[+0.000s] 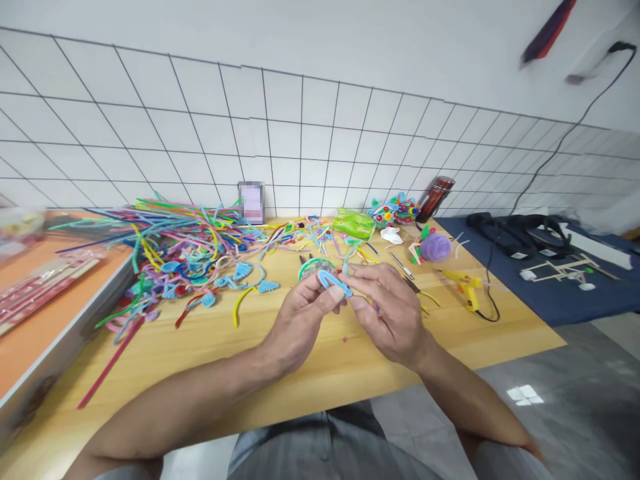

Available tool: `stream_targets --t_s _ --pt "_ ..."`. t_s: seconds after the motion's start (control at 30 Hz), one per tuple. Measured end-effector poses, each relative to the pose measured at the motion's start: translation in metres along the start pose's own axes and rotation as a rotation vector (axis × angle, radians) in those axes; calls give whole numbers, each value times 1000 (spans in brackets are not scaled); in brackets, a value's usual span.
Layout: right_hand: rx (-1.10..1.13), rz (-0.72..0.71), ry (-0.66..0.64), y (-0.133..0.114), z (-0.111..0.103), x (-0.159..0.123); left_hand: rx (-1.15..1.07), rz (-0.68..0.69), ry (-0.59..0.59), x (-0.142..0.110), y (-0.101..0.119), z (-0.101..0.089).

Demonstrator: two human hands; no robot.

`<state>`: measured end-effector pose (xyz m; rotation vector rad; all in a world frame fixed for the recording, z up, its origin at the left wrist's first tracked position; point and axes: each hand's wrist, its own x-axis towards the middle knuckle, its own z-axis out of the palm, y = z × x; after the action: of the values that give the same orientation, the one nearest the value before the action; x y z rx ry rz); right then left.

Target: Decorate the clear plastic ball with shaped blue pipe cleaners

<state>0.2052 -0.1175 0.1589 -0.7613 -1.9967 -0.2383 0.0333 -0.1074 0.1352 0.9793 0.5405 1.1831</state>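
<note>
A bent light-blue pipe cleaner is pinched between both hands above the middle of the table. My left hand grips its left part between thumb and index finger. From the other side, the thumb and index finger of my right hand close on its right end. Just behind my fingers is a round item with a green rim, partly hidden. To the left lie blue pipe-cleaner pieces and a yellow pipe cleaner.
A tangled heap of coloured pipe cleaners covers the table's left back. A phone leans against the tiled wall. Rightward are a green packet, a purple ball-shaped craft, a yellow glue gun with its cord, and a flask.
</note>
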Motion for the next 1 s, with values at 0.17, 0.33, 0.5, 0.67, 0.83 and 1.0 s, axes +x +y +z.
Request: stream_targets --t_s 0.17,0.33,0.5,0.67,0.83,1.0 --pt "-44 -3 95 1 1 3 -22 8 30 4 -3 5" --pt "-72 -33 109 1 -1 5 -39 38 -1 8 -4 7" --pt "-32 -7 99 0 -4 5 -33 49 -20 11 -3 10" --pt "0 27 110 -1 -6 3 -21 62 -21 13 -8 9" --pt "12 52 111 -1 -4 0 -60 118 9 16 -13 6" --pt "36 94 88 0 -5 0 -68 94 38 20 -13 5"
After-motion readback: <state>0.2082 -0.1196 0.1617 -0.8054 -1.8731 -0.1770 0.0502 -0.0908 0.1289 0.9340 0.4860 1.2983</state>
